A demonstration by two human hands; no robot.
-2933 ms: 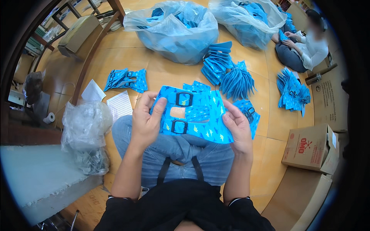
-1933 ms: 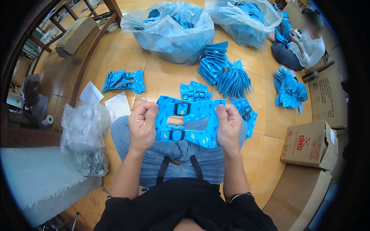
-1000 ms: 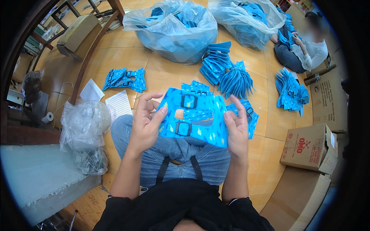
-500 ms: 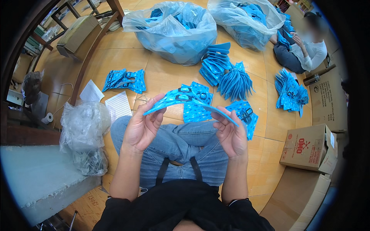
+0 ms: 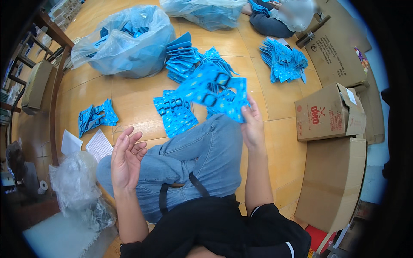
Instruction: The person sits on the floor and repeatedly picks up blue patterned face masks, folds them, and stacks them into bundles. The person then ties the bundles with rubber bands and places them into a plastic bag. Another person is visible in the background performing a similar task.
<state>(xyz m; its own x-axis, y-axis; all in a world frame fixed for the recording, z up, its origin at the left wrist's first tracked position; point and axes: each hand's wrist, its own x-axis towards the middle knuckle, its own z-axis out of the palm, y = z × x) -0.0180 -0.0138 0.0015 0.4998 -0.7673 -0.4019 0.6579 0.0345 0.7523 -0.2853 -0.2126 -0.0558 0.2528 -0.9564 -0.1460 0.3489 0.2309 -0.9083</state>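
In my right hand (image 5: 254,127) is a flat blue patterned piece (image 5: 189,88) with black-outlined shapes and a cut-out, pinched at its right edge. It is slightly blurred and reaches out over the floor to the left. My left hand (image 5: 125,161) is raised over my left knee, fingers apart, holding nothing. Below the held piece lies a small pile of similar blue pieces (image 5: 174,112). Part of another pile by my right knee is hidden behind the held piece. Farther left on the floor is another small pile of blue pieces (image 5: 105,114).
Beyond are a stack (image 5: 178,64) and a right-hand bundle (image 5: 282,62) of blue pieces. Large plastic bags (image 5: 129,60) stand at the back, near a seated person (image 5: 273,23). Cardboard boxes (image 5: 318,114) line the right; crumpled clear plastic (image 5: 75,178) and paper sheets (image 5: 99,144) lie left.
My left hand has let go of the blue piece, which both hands held before. My right hand has carried it forward and to the right. The view has turned right.
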